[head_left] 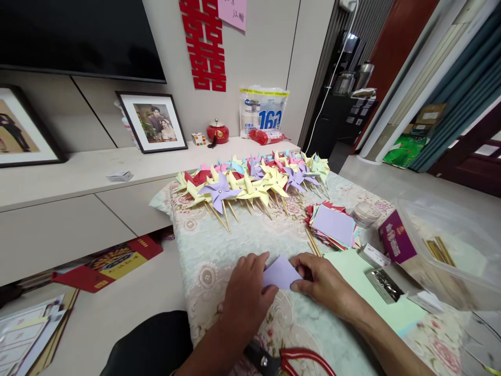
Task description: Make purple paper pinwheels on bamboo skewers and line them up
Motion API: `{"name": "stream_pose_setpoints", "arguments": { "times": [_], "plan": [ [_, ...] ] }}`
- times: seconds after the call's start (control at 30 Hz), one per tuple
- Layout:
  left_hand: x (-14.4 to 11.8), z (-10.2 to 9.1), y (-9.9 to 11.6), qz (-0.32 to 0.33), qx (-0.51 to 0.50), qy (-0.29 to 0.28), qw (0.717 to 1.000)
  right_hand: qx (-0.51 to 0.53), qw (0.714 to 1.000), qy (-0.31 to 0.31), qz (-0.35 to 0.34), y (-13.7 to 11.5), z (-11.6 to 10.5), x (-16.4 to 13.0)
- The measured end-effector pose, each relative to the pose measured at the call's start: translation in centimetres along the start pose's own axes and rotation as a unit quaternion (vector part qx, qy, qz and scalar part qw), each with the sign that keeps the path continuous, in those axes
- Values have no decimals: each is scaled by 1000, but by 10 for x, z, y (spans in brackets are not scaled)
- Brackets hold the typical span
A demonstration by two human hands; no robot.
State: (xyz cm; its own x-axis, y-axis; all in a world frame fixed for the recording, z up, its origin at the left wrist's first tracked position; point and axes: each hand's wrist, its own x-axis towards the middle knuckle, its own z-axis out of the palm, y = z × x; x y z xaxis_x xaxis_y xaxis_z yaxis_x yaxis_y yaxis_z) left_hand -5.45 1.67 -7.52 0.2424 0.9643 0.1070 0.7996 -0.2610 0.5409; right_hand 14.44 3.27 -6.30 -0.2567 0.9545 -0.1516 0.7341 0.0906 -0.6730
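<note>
A small purple sheet of paper (281, 273) is held between both hands just over the floral tablecloth. My left hand (250, 284) grips its left side, thumb on the near edge and fingers behind. On its right corner, my right hand (317, 277) pinches it between thumb and fingers. Close below my left hand lie red-handled scissors (287, 360), partly hidden by my forearm. Beyond the hands rests a pile of coloured paper squares (334, 225), a purple one on top. Several finished paper pinwheels (242, 183) on wooden sticks fill the far end of the table.
Right of my hands are a light green sheet (352, 266), an open box of small metal parts (385, 284), a white box (373, 256), a round clear container (366, 214) and a large clear plastic bin (457, 261). A dark seat (152, 344) stands at the table's left.
</note>
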Motion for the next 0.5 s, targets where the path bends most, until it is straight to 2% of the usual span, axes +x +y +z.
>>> {"name": "stream_pose_setpoints", "arguments": {
  "times": [0.2,0.3,0.4,0.5],
  "plan": [
    [2,-2,-6,-10,-97,6,995,15,998,13,-56,4,1,1],
    [4,0,-8,-19,-169,29,985,76,995,26,-51,4,1,2],
    [7,1,-9,-53,-250,59,965,172,984,38,-22,4,1,3],
    [11,1,-6,-102,-357,54,927,257,965,55,9,5,3,5]
  ]
}}
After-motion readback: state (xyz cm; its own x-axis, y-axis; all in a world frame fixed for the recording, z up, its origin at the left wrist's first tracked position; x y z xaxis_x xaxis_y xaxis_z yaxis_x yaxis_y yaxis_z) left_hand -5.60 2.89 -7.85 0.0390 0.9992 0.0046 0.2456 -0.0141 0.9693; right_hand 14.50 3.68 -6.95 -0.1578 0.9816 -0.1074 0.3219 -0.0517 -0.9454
